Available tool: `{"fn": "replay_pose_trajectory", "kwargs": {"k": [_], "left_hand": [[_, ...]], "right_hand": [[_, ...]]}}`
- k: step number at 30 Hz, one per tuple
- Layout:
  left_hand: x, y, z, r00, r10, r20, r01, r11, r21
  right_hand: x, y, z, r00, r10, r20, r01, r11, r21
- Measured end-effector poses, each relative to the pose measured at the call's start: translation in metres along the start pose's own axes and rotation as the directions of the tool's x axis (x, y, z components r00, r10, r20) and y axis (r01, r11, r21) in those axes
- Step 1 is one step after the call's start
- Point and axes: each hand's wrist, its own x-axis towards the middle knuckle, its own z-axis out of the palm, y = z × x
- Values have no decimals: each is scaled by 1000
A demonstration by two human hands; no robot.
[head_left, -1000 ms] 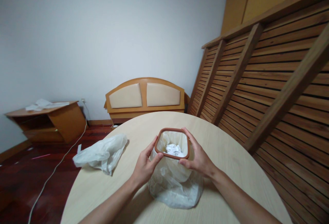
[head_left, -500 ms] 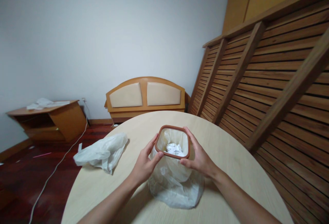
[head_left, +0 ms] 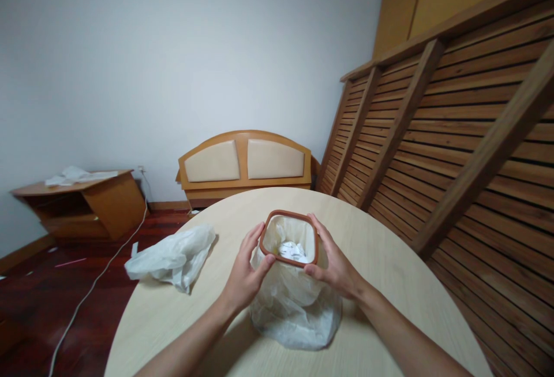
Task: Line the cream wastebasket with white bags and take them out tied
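A small trash bin with a brown rim (head_left: 289,261) stands on the round table in front of me. A whitish plastic bag (head_left: 298,313) lines it and hangs down over its outside, hiding the bin's walls. Crumpled white paper (head_left: 292,251) lies inside. My left hand (head_left: 247,270) grips the rim on the left, thumb at the near corner and fingers along the side. On the right side, my right hand (head_left: 334,264) holds the rim in the same way, its thumb at the near right corner.
Another crumpled plastic bag (head_left: 173,258) lies at the left edge of the pale round table (head_left: 389,319). Beyond are a wooden headboard (head_left: 243,160) and, leaning on the right, a slatted wooden frame (head_left: 433,152). A low cabinet (head_left: 110,204) and a white cable (head_left: 93,284) are at left.
The brown rim has shifted very slightly to the left, with both hands still on it. Otherwise the scene looks the same.
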Motion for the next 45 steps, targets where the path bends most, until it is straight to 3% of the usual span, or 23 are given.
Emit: {"fn": "replay_pose_trajectory", "kwargs": {"k": [15,18,25,31,35,38,41,45], "left_hand": [[-11,-8,9,999,-39,8,40,998,-41],[-10,-8,8,1000,8,13,-8,1000,-18],[-6,3,1,963,256,88,-268,949,167],[-7,5,1,970,238,46,-242,937,253],[-4,2,-1,969,247,25,-245,935,256],[-4,-1,-1,965,263,9,-256,930,263],[-4,-2,-1,962,272,7,-263,925,273],[-6,-1,-1,960,279,26,-275,922,272]], "right_hand": [[3,-6,-4,993,-88,-75,87,996,-22],[3,-4,-4,990,-100,-97,101,995,-2],[4,2,-11,985,-99,-141,104,994,29],[9,18,-26,964,-45,-263,59,997,46],[15,42,-47,921,40,-388,-46,999,-6],[17,66,-64,864,63,-499,-174,968,-179],[15,87,-76,825,83,-560,-332,872,-359],[9,107,-83,759,269,-593,-582,688,-434]]}}
